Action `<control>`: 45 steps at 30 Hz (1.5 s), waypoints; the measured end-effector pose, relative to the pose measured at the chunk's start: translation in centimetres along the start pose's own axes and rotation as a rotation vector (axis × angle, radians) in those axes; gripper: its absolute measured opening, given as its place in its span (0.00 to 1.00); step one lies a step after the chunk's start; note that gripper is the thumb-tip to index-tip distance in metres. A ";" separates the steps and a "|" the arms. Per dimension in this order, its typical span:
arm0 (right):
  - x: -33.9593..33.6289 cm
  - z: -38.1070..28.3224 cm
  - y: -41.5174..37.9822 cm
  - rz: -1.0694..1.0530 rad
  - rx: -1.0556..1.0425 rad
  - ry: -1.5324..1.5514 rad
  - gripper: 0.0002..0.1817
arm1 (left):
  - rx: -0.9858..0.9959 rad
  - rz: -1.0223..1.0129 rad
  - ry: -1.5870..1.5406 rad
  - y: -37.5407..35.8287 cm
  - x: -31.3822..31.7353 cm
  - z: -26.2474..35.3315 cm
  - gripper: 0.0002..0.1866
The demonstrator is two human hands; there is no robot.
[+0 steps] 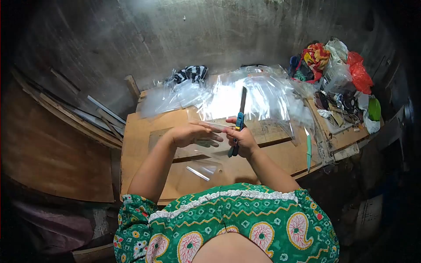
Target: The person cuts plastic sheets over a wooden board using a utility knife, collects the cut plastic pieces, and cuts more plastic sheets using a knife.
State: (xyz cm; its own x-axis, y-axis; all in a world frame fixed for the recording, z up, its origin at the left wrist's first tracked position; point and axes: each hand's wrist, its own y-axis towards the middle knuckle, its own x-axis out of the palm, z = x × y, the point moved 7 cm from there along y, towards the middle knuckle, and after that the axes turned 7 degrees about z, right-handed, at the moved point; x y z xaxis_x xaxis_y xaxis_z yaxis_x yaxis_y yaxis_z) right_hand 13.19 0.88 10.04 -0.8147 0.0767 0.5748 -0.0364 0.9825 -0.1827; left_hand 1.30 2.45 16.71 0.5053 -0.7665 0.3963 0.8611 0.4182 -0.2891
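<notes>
My right hand (241, 139) is wrapped round a blue and black utility knife (240, 120), its long dark blade pointing up and away from me. Between my hands is a clear plastic sheet (210, 126), hard to make out against the wood. The fingers of my left hand (195, 133) are stretched out flat along this sheet, palm turned toward the right hand. Fingertips of the right hand touch the sheet's right edge. Another clear piece (201, 171) lies on the wooden table (136, 144) nearer my body.
A large pile of clear plastic sheets (263, 94) covers the table's back. A green-handled knife (308, 151) lies near the right edge. Bags and cloths (315, 57) are heaped at the back right, and a checked cloth (190, 73) lies at the back. Boards (66, 109) lean at the left.
</notes>
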 end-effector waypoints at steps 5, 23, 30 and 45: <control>0.0 0.8 -0.7 0.162 -0.042 0.064 0.17 | 0.384 0.762 1.002 -2.9 -0.7 2.5 0.09; 5.0 -7.4 -0.7 -0.056 -0.794 -1.016 0.11 | 0.985 0.760 1.091 -3.2 0.8 3.4 0.08; 5.8 -8.1 0.7 -0.121 -0.761 -1.165 0.07 | 1.093 0.830 1.272 -3.9 1.5 3.1 0.14; 7.7 -20.0 0.7 -0.016 -0.636 -1.221 0.08 | 0.657 0.977 0.838 -2.2 -4.7 -3.1 0.04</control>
State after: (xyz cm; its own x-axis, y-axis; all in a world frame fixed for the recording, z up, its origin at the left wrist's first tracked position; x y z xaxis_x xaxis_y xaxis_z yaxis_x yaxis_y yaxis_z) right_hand 18.50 5.54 30.30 -0.8154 0.1930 -0.5457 -0.0512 0.9150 0.4001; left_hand -3.17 3.65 12.78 0.9136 -0.0076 -0.4066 0.1836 0.8998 0.3958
